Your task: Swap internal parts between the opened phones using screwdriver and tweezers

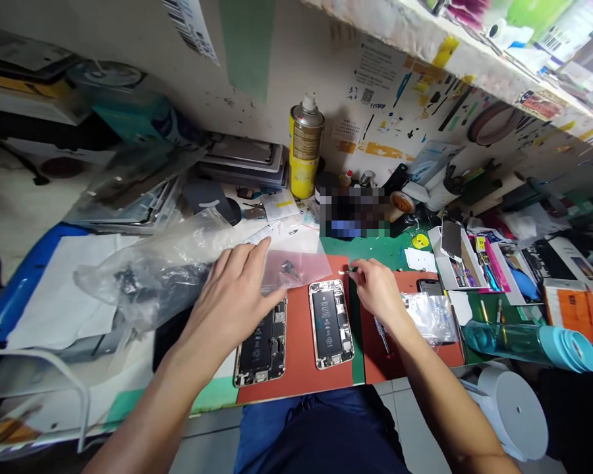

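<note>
My left hand (237, 283) hovers over the near-left part of the work mat, fingers stretched and thumb apart. It partly covers an opened phone (257, 349) with its battery exposed. By its fingertips lies a flat clear plastic bag (301, 260) with a small dark part in it; whether they touch is unclear. A second opened phone (331, 322), white-framed with a black battery, rests between my hands. Beyond its top right corner my right hand (375, 286) is closed in a pinch at a tiny pale piece (344, 271). Under my right wrist lies a screwdriver (383, 337).
A crumpled plastic bag (163, 270) fills the left side. A yellow spray can (305, 148) stands at the back. To the right are a tool tray (457, 263), clear packets (427, 316) and a blue bottle (528, 345). A shelf (425, 52) overhangs the bench.
</note>
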### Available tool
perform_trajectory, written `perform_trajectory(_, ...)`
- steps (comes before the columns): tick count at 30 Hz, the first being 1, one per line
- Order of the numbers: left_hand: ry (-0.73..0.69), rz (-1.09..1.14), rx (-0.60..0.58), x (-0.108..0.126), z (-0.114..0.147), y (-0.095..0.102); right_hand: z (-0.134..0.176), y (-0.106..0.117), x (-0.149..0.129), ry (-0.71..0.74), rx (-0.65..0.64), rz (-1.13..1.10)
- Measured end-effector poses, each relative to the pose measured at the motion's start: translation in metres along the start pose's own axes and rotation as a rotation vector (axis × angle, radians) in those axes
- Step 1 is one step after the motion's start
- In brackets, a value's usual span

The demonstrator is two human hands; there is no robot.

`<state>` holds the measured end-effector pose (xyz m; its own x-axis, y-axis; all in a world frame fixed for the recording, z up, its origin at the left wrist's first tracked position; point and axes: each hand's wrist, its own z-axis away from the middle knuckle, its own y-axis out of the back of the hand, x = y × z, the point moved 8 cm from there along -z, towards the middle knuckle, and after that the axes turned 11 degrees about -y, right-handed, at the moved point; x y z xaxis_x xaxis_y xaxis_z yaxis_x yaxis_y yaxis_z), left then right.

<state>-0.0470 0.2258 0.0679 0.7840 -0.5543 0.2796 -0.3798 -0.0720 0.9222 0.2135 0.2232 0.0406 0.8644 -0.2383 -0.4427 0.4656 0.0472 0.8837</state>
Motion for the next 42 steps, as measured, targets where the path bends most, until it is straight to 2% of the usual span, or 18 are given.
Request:
perform_trajectory(3, -0.062, -0.034, -0.041, 0.006, -0.017, -0.013, -0.008, -0.016, 0.001, -0.020, -0.033, 0.009)
perform_trajectory(6, -0.133, -0.026, -0.069, 0.010, -0.027, -0.025, -0.013, -0.021, 0.002, -0.046, -0.052, -0.030)
perform_trajectory(9, -0.164, 0.007, -0.072, 0.010, -0.031, -0.034, -0.014, -0.014, 0.004, -0.069, -0.061, -0.127)
perform_trajectory(12, -0.176, 0.031, -0.067, 0.010, -0.029, -0.040, -0.010, 0.003, 0.008, -0.109, -0.051, -0.280)
perform_trajectory(17, -0.210, 0.022, -0.046, 0.015, -0.024, -0.042, -0.005, 0.020, 0.004, -0.114, -0.089, -0.513)
perform_trajectory(24, -0.227, 0.042, -0.019, 0.025, -0.021, -0.035, -0.004, 0.017, -0.003, -0.077, -0.064, -0.567)
perform_trajectory(27, -0.204, 0.077, -0.002, 0.030, -0.022, -0.029, -0.001, 0.018, -0.012, -0.026, -0.085, -0.573)
perform_trajectory(30, -0.126, 0.193, -0.018, 0.029, -0.024, -0.022, 0.000, 0.032, -0.027, 0.094, -0.076, -0.570)
perform_trajectory(34, 0.039, 0.554, -0.059, 0.018, -0.032, -0.011, 0.003, 0.058, -0.059, 0.391, -0.066, -0.409)
perform_trajectory(36, 0.045, 0.778, -0.072, 0.019, -0.040, -0.006, 0.004, 0.067, -0.075, 0.504, -0.071, -0.306)
perform_trajectory(39, 0.058, 0.998, -0.110, 0.021, -0.050, -0.005, 0.005, 0.075, -0.091, 0.568, -0.049, -0.220)
perform_trajectory(42, 0.121, 1.034, -0.068, 0.015, -0.053, -0.006, 0.007, 0.081, -0.098, 0.588, -0.015, -0.225)
